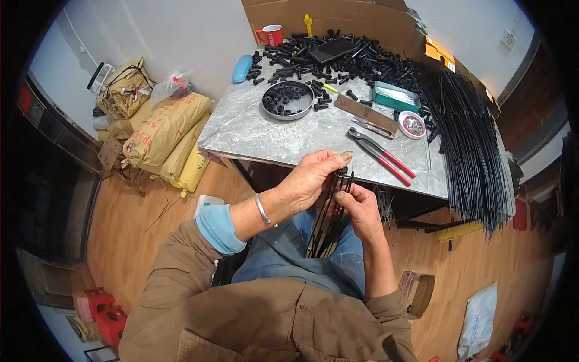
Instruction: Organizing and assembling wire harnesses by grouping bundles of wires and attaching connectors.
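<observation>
Over my lap, just in front of the table edge, my left hand (310, 178) wraps around the upper end of a bundle of thin black rods (329, 220). My right hand (360, 207) grips the same bundle from the right, thumb pressed against the rods. The rods slant down toward my knees. A silver bangle is on my left wrist. On the grey marble table (253, 130) lies a pair of red-handled pincers (380, 154), close beyond my hands. A round metal pan (287, 99) holds small black plastic pieces, and a heap of such pieces (338, 60) covers the far side.
A large fan of long black rods (467, 139) hangs over the table's right side. Also on the table are a green tray (395, 95), a small round tin (412, 124), a red mug (271, 35) and a blue case (242, 67). Tan sacks (163, 136) are stacked left on the wooden floor.
</observation>
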Demonstrator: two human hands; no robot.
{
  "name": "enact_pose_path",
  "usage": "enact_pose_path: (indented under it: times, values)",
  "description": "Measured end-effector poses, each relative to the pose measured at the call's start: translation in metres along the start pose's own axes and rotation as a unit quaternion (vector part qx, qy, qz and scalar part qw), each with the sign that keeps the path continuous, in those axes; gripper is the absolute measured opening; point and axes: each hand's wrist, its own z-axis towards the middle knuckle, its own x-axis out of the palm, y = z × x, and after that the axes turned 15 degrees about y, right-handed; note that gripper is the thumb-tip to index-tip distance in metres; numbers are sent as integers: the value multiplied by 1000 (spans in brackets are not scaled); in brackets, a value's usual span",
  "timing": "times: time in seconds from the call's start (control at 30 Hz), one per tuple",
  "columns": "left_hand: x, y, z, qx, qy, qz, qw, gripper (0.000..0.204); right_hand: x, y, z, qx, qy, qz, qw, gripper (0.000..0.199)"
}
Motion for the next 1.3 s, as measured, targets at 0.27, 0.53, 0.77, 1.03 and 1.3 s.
enact_pose_path:
  times: [0.27, 0.53, 0.77, 1.03, 1.3]
  values:
    - [10, 3, 1, 20, -39, -6, 999, 21, -2, -1, 0, -4, 1, 2, 1000, 17]
    - [6, 6, 2, 35, -26, 46, 998, 23, 1, 1, 0, -3, -11, 0, 1000, 16]
    - [5, -2, -6, 34, -13, 198, 980, 26, 2, 3, -2, -5, -47, 29, 998, 16]
    - [1, 0, -10, 65, 35, 230, 971, 27, -3, 1, -6, -10, -98, 38, 994, 17]
    - [7, -1, -12, 86, 23, 249, 964, 27, 6, 3, -8, -33, -137, -110, 984, 20]
